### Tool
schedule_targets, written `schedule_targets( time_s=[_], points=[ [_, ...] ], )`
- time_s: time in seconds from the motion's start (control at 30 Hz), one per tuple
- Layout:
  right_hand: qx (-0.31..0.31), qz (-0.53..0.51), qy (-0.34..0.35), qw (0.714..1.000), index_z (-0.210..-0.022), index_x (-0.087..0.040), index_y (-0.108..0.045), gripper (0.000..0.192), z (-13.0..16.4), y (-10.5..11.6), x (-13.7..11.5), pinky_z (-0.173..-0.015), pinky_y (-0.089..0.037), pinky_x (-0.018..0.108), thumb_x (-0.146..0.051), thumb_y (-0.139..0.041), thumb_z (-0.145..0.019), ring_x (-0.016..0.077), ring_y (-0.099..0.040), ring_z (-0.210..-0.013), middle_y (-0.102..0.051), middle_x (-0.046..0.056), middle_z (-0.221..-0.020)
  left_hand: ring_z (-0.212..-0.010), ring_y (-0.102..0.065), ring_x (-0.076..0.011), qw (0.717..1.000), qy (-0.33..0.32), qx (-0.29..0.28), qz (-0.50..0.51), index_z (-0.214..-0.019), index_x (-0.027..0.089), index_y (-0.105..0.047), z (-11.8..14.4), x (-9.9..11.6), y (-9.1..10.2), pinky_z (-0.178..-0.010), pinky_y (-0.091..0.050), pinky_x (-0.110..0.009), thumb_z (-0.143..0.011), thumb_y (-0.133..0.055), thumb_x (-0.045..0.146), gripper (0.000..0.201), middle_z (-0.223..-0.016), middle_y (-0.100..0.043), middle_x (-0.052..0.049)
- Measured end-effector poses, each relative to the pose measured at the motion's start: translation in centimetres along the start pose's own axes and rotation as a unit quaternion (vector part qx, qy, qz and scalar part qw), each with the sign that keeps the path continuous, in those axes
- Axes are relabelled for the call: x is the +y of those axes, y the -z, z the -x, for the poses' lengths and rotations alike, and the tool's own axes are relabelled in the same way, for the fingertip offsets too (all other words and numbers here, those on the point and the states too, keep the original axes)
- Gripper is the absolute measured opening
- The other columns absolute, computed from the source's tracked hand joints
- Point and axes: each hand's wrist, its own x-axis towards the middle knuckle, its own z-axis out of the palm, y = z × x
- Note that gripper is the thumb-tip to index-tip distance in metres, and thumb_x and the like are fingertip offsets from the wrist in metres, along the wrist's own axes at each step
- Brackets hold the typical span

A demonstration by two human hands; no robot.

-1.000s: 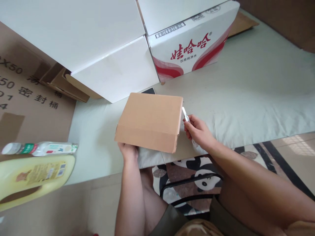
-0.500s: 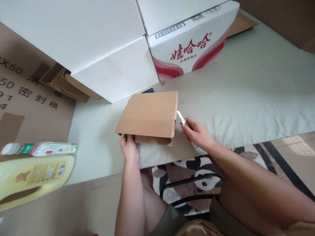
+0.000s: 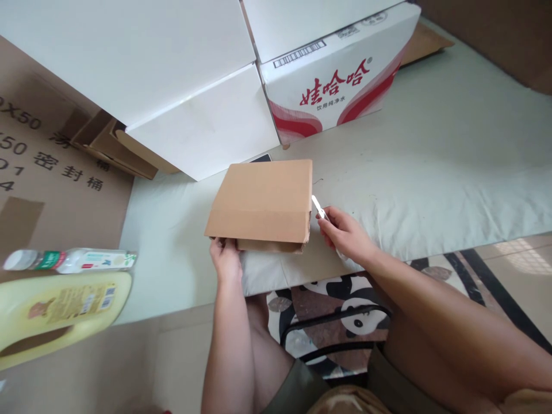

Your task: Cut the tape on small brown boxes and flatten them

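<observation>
A brown cardboard box [image 3: 263, 198] is in front of me at the table's near side, its front edge gaping slightly. My left hand [image 3: 226, 259] grips it at the lower left corner, with the fingertips hidden beneath the cardboard. In my right hand [image 3: 342, 230] is a utility knife [image 3: 319, 208], held closed between thumb and fingers. Its bright blade points up and left, close to the box's right edge; whether it touches the cardboard I cannot tell.
White cartons [image 3: 207, 121] and a red-and-white water carton [image 3: 332, 92] stand behind the box on the cloth-covered table [image 3: 452, 161]. A dark flat object [image 3: 261, 158] lies partly hidden behind the box. At left are a clear bottle [image 3: 95, 260], a yellow jug [image 3: 64, 313] and a large printed carton [image 3: 56, 167].
The box's front edge has shifted slightly right and its front gap looks narrower. My right hand and the knife have hardly moved.
</observation>
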Motion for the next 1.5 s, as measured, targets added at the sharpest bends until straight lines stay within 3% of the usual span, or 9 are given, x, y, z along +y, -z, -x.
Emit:
schedule_targets(
  time_s=[0.13,0.37,0.67,0.9,1.03,1.23,1.5],
  points=[
    [0.02,-0.009,-0.012,1.0,-0.084,-0.024,-0.05,0.018,-0.2,0.0,-0.2,-0.049,-0.039,0.028,-0.039,-0.049,-0.094,0.012,-0.049,-0.047,-0.053,-0.005,-0.059,-0.072,-0.065,-0.0148,1.0,-0.003,-0.001,0.012,-0.086,0.017,-0.069,0.2,-0.1,-0.1,-0.062,-0.054,-0.025,-0.055,-0.081,0.028,0.034,-0.082,-0.07,-0.004],
    [0.047,-0.041,-0.013,0.998,-0.086,-0.025,-0.051,0.018,-0.8,0.0,1.0,-0.047,-0.041,0.028,-0.041,-0.052,-0.093,0.013,-0.05,-0.049,-0.054,-0.003,-0.061,-0.106,-0.071,-0.028,0.999,-0.048,-0.019,0.01,-0.099,0.021,-0.075,0.7,0.3,-0.5,-0.092,-0.059,-0.044,-0.063,-0.084,0.033,0.039,-0.106,-0.076,-0.008],
    [0.054,-0.041,-0.02,0.997,-0.083,-0.025,-0.05,0.018,-1.0,0.0,1.1,-0.048,-0.043,0.03,-0.04,-0.052,-0.093,0.0146,-0.052,-0.05,-0.055,-0.002,-0.061,-0.11,-0.071,-0.0276,0.998,-0.061,-0.027,0.018,-0.102,0.021,-0.076,0.6,0.1,-0.3,-0.097,-0.058,-0.045,-0.063,-0.087,0.035,0.042,-0.11,-0.076,-0.009],
    [0.016,0.052,0.007,0.999,-0.079,-0.025,-0.047,0.02,0.2,-0.2,-0.3,-0.054,-0.041,0.03,-0.039,-0.047,-0.094,0.0148,-0.052,-0.05,-0.055,-0.004,-0.055,-0.092,-0.07,-0.0226,1.0,-0.011,-0.003,0.017,-0.094,0.019,-0.073,0.4,0.2,-0.3,-0.079,-0.06,-0.035,-0.058,-0.081,0.027,0.037,-0.097,-0.074,-0.007],
    [-0.008,0.107,0.032,0.994,-0.084,-0.024,-0.05,0.018,0.3,-0.3,-0.3,-0.057,-0.04,0.03,-0.04,-0.045,-0.093,0.016,-0.052,-0.053,-0.055,-0.004,-0.056,-0.1,-0.067,-0.0219,1.0,-0.002,-0.003,0.01,-0.101,0.021,-0.071,0.3,0.7,-0.4,-0.075,-0.059,-0.028,-0.064,-0.078,0.027,0.038,-0.111,-0.07,-0.008],
    [-0.018,0.117,0.031,0.992,-0.092,-0.023,-0.053,0.02,0.0,-0.3,0.2,-0.057,-0.039,0.029,-0.041,-0.042,-0.091,0.0156,-0.051,-0.054,-0.053,-0.004,-0.06,-0.104,-0.066,-0.0248,1.0,0.011,-0.007,0.01,-0.104,0.021,-0.068,0.3,0.9,-0.4,-0.077,-0.059,-0.033,-0.063,-0.078,0.029,0.043,-0.112,-0.069,-0.009],
    [-0.002,0.115,0.007,0.993,-0.083,-0.024,-0.047,0.018,-0.1,-0.3,-0.2,-0.056,-0.04,0.029,-0.039,-0.043,-0.093,0.015,-0.052,-0.05,-0.054,-0.005,-0.055,-0.103,-0.067,-0.0231,0.999,0.025,-0.009,0.024,-0.106,0.022,-0.066,-0.1,0.3,0.0,-0.069,-0.057,-0.026,-0.064,-0.078,0.027,0.044,-0.12,-0.069,-0.011]
  ],
)
